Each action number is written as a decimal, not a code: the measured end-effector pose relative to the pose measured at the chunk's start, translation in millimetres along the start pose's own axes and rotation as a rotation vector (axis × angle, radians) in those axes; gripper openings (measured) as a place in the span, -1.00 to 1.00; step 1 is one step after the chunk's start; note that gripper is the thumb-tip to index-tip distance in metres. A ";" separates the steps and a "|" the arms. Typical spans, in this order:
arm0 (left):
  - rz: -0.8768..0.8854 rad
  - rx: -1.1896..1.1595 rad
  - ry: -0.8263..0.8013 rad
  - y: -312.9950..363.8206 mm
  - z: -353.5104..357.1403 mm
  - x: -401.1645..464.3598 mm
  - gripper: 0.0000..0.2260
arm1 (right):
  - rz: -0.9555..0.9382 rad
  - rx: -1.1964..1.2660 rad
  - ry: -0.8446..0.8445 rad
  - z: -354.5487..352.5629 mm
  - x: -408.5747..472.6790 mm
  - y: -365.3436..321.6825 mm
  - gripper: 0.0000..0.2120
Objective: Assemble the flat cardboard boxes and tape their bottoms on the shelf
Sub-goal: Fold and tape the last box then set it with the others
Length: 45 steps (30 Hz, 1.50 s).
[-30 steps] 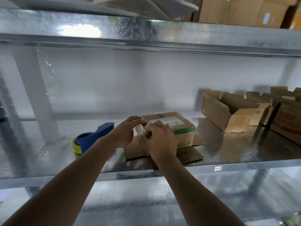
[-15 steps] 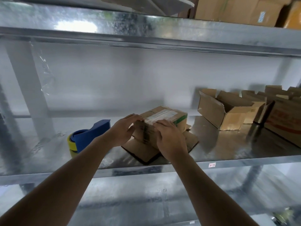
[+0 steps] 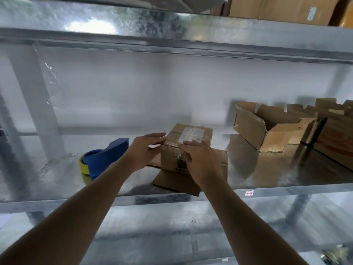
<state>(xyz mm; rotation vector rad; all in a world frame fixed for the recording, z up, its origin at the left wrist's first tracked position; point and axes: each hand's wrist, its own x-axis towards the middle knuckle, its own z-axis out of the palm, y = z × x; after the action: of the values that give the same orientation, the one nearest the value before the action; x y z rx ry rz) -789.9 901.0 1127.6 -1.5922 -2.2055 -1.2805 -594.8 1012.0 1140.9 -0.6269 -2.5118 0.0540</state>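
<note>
A small brown cardboard box (image 3: 191, 133) stands bottom-up on the metal shelf (image 3: 267, 175), its lower flaps spread flat beneath it. Clear tape runs across its top over a white label and down the near face. My left hand (image 3: 146, 150) rests on the box's left top edge with fingers straight. My right hand (image 3: 201, 159) presses flat on the near face over the tape strip. A blue tape dispenser (image 3: 104, 157) with a yellow roll sits to the left of the box, apart from both hands.
Several assembled open cardboard boxes (image 3: 265, 127) lie on their sides at the right of the shelf. A larger printed carton (image 3: 338, 138) is at the far right. An upright post (image 3: 36, 96) stands at the left. More cartons (image 3: 282, 8) sit on the shelf above.
The box has turned on the shelf and now faces me squarely. My right hand has slid down onto the near face over the tape; my left hand has opened along the top edge.
</note>
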 end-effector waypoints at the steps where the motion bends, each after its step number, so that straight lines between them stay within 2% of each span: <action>1: -0.042 -0.004 -0.013 -2.6 2.2 -2.8 -0.65 | 0.008 -0.002 0.008 -0.4 -0.2 0.8 -0.65; 10: -0.281 -0.361 0.039 -7.1 16.8 -9.3 -0.66 | 0.057 0.048 0.052 7.3 -2.2 0.5 -0.66; 16: -0.317 -0.353 0.055 -3.7 18.3 -7.3 -0.86 | 0.071 0.075 0.008 5.8 -0.5 3.7 -0.65; 22: -0.158 0.013 -0.035 -5.1 3.7 -2.1 -0.84 | 0.031 0.111 -0.005 11.3 0.5 12.1 -0.59; 25: -0.039 0.135 -0.020 -2.8 -2.1 -0.4 -0.83 | -0.021 0.173 0.023 13.2 0.4 25.1 -0.53; 29: -0.087 -0.081 -0.099 -0.7 -0.7 0.8 -0.41 | 0.039 0.126 0.088 23.6 -9.8 39.0 -0.40; 33: 0.068 0.007 -0.159 -4.4 13.3 0.4 -0.54 | 0.066 0.195 0.025 38.9 -18.3 40.1 -0.36; 40: 0.027 0.028 -0.124 -2.3 23.2 -0.1 -0.60 | 0.067 0.185 -0.002 42.8 -15.5 42.3 -0.28; 42: -0.003 -0.005 -0.134 0.1 23.2 -1.5 -0.60 | 0.072 0.218 0.006 42.6 -15.4 41.9 -0.30; 45: -0.016 -0.210 -0.210 0.8 23.8 -7.8 -0.50 | 0.093 0.301 0.062 41.1 -15.4 40.2 -0.39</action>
<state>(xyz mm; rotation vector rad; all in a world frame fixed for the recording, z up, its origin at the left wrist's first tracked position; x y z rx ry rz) -777.4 912.0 1108.8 -1.8674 -2.2700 -1.4533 -587.6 1044.6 1091.6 -0.6091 -2.3498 0.4314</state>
